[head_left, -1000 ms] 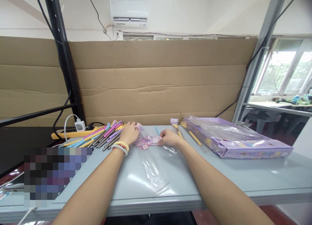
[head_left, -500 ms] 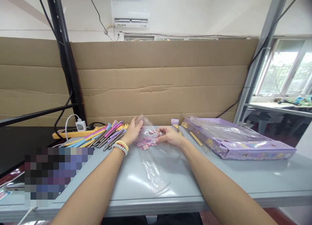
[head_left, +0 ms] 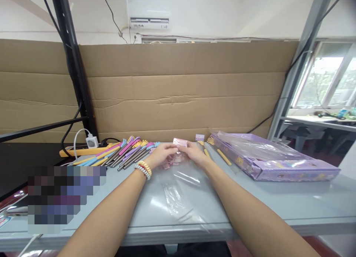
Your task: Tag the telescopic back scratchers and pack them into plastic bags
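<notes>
A: Both hands met at the far middle of the grey table. The left hand and the right hand came fingertip to fingertip on a small pink packet, raised just above the tabletop.

B: And the fingers?

A: Narrow on both sides. Each hand pinched one end of the packet, left end for the left hand, right end for the right. How firmly, I couldn't tell.

B: What lay under them?

A: A loose heap of small pink cards, partly hidden by the hands. A clear plastic bag lay flat and crinkled from there towards the near edge, between the two forearms.

B: On the left?

A: A pile of back scratchers with coloured handles and little hand-shaped heads, just beside the left hand. Coil bracelets sat on that wrist. Further left lay a yellow power strip carrying a white plug.

B: And the right?

A: A flat purple box with clear film on top, well apart from the hands. One yellow back scratcher lay against its near side. Behind it all stood a cardboard wall.
</notes>
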### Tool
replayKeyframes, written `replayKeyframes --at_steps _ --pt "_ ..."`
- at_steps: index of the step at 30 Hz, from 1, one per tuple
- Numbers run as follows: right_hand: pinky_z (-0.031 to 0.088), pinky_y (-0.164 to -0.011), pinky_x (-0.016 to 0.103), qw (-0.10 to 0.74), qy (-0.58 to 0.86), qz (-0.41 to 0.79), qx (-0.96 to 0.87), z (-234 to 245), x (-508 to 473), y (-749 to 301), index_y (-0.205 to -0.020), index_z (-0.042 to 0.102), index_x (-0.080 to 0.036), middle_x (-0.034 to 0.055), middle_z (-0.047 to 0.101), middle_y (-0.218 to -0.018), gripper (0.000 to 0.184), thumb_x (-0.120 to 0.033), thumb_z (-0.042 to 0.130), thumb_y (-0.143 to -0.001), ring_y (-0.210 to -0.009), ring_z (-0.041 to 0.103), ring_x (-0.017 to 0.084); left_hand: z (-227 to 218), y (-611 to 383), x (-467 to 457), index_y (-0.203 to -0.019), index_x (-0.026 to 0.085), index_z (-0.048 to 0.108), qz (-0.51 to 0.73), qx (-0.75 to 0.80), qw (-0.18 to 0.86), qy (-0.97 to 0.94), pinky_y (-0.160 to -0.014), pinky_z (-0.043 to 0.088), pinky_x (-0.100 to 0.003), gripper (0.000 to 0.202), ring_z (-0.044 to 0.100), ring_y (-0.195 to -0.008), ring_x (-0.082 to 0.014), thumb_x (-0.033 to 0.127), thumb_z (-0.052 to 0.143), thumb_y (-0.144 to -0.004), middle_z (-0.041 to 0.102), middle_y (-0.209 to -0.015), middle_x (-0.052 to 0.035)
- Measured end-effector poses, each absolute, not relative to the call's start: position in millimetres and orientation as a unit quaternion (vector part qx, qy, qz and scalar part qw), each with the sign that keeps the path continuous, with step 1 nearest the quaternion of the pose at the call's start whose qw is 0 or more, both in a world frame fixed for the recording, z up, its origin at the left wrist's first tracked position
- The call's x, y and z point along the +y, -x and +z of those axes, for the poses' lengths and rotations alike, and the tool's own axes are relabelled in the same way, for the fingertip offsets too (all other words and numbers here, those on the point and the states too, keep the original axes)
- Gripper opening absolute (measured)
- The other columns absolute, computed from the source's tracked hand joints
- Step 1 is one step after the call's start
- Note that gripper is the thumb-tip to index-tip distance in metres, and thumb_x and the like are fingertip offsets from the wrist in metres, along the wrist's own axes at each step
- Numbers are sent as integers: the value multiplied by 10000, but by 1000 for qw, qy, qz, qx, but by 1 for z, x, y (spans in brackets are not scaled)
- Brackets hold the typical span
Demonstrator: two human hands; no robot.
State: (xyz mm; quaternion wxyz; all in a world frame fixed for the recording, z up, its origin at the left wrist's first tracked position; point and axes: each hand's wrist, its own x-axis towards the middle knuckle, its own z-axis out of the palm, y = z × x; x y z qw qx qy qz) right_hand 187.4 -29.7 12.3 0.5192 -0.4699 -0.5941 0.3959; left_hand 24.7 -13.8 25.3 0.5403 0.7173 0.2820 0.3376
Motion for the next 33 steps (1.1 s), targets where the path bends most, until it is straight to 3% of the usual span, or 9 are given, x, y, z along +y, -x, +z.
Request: replayKeyframes --at_steps 2,5,8,11,17,22,26,30,33 --pt "327 -366 194 541 483 366 -583 11 -30 -187 -933 490 -171 -38 535 -566 383 -323 682 -638 -417 466 88 22 -27 -13 -935 139 617 321 313 515 -730 -356 305 -194 333 474 -390 -89 400 572 -733 555 -547 12" --pt "359 -396 206 535 480 348 -601 9 -31 -185 -1081 405 -186 -49 541 -631 567 -247 690 -595 -426 461 85 19 -27 -6 -755 125 621 361 331 454 -744 -395 330 -188 225 481 -433 -80 343 580 -718 556 -546 7" --pt "409 -480 219 515 466 302 -653 9 -33 -183 -1069 441 -184 6 577 -830 523 -185 645 -588 -533 507 89 16 -26 1 -636 120 584 387 322 438 -745 -457 373 -197 172 501 -494 -87 284 586 -686 566 -559 -4" --pt "430 -585 229 476 467 248 -703 9 -34 -182 -978 511 -163 27 585 -887 377 -177 594 -611 -684 543 123 14 -24 4 -730 130 565 399 312 453 -734 -459 364 -194 138 489 -477 -82 243 601 -658 549 -542 24" --pt "417 -569 230 427 492 258 -713 7 -36 -182 -1007 492 -156 5 582 -789 403 -205 588 -618 -660 534 132 10 -25 4 -1088 162 444 402 316 467 -721 -438 337 -186 456 476 -449 -87 177 593 -658 515 -508 74" --pt "397 -548 218 405 505 270 -713 4 -37 -182 -1044 480 -168 2 582 -786 481 -219 633 -591 -672 526 135 12 -26 1 -1014 146 486 356 339 469 -734 -415 334 -194 329 452 -421 -83 153 545 -691 496 -501 69" --pt "402 -577 232 391 511 265 -718 5 -37 -183 -1069 467 -172 16 593 -843 512 -232 643 -593 -709 536 147 11 -25 3 -1019 152 486 367 332 457 -739 -402 318 -186 340 427 -405 -69 115 530 -684 490 -515 74" --pt "392 -581 235 367 532 219 -731 6 -37 -181 -1042 479 -173 24 603 -847 437 -207 602 -624 -709 541 147 10 -25 6 -1071 151 467 366 333 453 -742 -404 336 -193 398 444 -409 -80 133 534 -679 494 -518 70" --pt "371 -528 224 363 543 201 -730 4 -35 -180 -1030 475 -175 1 589 -722 362 -188 540 -675 -622 532 133 11 -24 5 -1097 150 466 358 345 455 -739 -401 343 -196 433 446 -407 -84 152 543 -671 495 -518 66"
